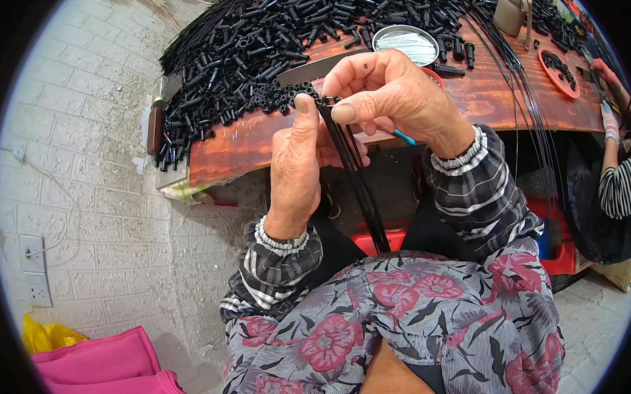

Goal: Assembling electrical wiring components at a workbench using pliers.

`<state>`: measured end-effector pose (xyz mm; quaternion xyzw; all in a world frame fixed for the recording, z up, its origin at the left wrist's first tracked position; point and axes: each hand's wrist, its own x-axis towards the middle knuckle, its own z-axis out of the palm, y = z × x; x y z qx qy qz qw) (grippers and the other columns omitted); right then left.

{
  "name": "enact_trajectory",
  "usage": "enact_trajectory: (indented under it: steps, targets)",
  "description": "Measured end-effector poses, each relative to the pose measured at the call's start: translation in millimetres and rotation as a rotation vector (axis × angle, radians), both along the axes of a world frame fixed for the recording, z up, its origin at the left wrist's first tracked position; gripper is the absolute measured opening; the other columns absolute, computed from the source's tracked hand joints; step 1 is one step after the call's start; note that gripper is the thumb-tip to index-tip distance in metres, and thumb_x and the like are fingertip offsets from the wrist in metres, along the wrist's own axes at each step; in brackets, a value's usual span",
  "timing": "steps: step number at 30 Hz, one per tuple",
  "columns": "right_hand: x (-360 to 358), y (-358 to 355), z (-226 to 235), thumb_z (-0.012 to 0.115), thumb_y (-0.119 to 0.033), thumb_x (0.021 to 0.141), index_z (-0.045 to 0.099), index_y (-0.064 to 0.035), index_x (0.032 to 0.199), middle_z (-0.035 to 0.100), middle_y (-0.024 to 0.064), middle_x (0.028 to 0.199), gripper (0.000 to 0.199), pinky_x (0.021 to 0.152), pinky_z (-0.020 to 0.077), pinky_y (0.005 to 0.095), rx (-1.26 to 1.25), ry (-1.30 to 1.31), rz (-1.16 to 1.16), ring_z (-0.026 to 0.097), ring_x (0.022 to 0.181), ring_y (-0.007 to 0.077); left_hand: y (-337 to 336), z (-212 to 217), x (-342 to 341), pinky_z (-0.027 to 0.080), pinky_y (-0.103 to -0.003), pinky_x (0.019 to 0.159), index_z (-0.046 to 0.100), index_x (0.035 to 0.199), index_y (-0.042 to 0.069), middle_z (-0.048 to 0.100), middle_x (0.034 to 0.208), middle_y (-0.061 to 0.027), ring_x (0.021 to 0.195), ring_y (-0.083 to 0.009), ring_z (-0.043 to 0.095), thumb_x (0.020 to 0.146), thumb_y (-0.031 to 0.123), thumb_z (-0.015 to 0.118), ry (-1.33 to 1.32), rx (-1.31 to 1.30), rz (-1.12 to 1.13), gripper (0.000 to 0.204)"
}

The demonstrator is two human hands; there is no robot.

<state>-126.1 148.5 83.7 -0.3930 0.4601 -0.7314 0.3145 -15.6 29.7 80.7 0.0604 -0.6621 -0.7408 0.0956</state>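
**Thin black rods held upright between two hands**

Near the table's front edge, the left hand closes around a bundle of thin black rods, while the right hand pinches their top ends between thumb and forefinger. The rods look light, springy and smooth, likely best gripped close to the ends. Behind lies a reddish wooden table heaped with short black tubes; a round metal dish sits farther back. A white brick wall stands left.

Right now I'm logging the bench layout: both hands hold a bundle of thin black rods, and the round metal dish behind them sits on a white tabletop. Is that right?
Not quite. The head view shows the round metal dish on a reddish-brown wooden tabletop, not a white one. The rest stands: the left hand and right hand both hold the bundle of thin black rods.
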Motion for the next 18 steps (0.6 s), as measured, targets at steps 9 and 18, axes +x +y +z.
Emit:
enact_trajectory:
  steps: [9, 18]
  targets:
    - [3, -9, 8, 0.067, -0.003, 0.067, 0.051, -0.0042, 0.072, 0.051, -0.0019, 0.061, 0.016, 0.037, 0.0316, 0.0159, 0.058, 0.008, 0.136, 0.044, 0.046, 0.0020, -6, 5, -1, 0.048, -0.022, 0.050, 0.058, 0.083, -0.003, 0.060, 0.070, -0.0091, 0.057, -0.0130, 0.058, 0.087, 0.050, 0.036, 0.029, 0.086, -0.017, 0.058]
    - [3, -9, 16, 0.060, -0.008, 0.073, 0.055, -0.0014, 0.070, 0.051, 0.0017, 0.048, 0.009, 0.032, 0.0293, 0.0160, 0.127, 0.148, 0.118, 0.040, 0.033, 0.0031, -10, 8, 1, 0.048, -0.024, 0.049, 0.056, 0.088, 0.001, 0.058, 0.072, -0.0059, 0.059, -0.0116, 0.057, 0.087, 0.033, 0.039, 0.042, 0.088, 0.036, 0.036]
